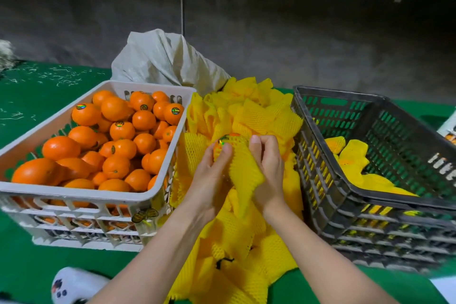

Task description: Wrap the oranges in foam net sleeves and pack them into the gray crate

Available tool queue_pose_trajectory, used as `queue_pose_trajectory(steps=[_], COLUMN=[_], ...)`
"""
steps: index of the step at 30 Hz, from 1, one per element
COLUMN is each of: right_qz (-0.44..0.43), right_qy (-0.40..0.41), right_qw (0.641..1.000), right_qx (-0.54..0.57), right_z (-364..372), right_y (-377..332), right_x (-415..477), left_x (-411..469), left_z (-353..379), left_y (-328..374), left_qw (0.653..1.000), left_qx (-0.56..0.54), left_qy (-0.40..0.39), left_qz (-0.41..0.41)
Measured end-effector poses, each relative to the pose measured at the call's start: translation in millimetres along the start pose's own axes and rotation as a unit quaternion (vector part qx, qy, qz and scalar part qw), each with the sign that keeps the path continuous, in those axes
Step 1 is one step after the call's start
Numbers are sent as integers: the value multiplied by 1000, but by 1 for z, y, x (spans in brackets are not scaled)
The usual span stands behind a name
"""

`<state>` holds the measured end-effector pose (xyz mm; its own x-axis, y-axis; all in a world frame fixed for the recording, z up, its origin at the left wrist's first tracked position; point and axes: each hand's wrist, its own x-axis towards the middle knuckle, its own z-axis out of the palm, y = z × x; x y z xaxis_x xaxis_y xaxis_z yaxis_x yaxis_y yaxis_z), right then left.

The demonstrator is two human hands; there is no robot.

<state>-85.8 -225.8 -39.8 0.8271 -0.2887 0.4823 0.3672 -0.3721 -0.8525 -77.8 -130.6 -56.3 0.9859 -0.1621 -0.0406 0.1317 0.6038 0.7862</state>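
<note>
Presently I log these entries.

1. Orange [223,142]: one, mostly hidden. Only its top and a shiny sticker show through the netting, right at the thumb tips.
2. Foam net sleeve [243,168]: one, yellow, drawn over that orange, its loose end hanging between the two palms.
3. Left hand [209,175]: curled round the netted orange, thumb on top. The fingers underneath are out of my view.
4. Right hand [267,163]: fingers bent, pinching the sleeve just beside the orange.
5. Spare sleeves [259,111]: a heap beyond and beneath the fingers, too tangled for me to count.
6. White crate [74,190]: one, left of the fingers. About thirty loose oranges [116,140] show on top, with more glimpsed through the slots.
7. Gray crate [345,175]: one, right of the fingers, cut off by the frame edge. Its wrapped oranges [352,155] lie low inside. I make out perhaps three, and the rest merge together.
8. Pale sack [162,59]: one, beyond the heap.
</note>
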Motion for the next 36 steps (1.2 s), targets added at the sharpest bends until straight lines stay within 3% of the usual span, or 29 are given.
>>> queue_pose_trajectory(steps=[6, 10, 13, 16, 18, 21, 24, 26, 28, 32, 36], right_qz=[-73, -40, 11, 91, 95, 89, 224, 301, 320, 306, 275], right_qy=[7, -28, -67, -126, -161, -216, -246, -269, -278, -243, -194], right_qw=[996, 999, 996, 972, 955, 948, 923, 885, 869, 897, 924], right_qx=[-42, 18, 64, 174, 229, 217, 192, 232, 255, 207, 183], right_z=[-5, -11, -12, -9, -7, -12, -21, -26, -24, -10, -8], right_y=[-2, 4, 8, 11, 16, 21, 20, 19, 17, 16, 15], right_x=[12, 26, 34, 29, 24, 26, 34, 38, 35, 21, 16], left_x=[3, 2, 3, 4, 6, 7, 6, 6, 7, 13, 15], left_z=[3, 4, 2, 4, 5, 6, 5, 4, 5, 8, 1], left_y=[2, 4, 7, 10, 10, 11, 10, 10, 9, 7, 0], left_qw=[990, 988, 987, 986, 987, 992, 995, 997, 996, 981, 927], left_qx=[-91, -81, -100, -106, -99, -68, -31, 6, 43, 105, 259], left_qy=[24, 47, 16, -2, 0, 17, 46, 44, 54, 163, 227], left_qz=[-103, -121, -125, -131, -129, -108, -78, -60, -50, -25, 151])
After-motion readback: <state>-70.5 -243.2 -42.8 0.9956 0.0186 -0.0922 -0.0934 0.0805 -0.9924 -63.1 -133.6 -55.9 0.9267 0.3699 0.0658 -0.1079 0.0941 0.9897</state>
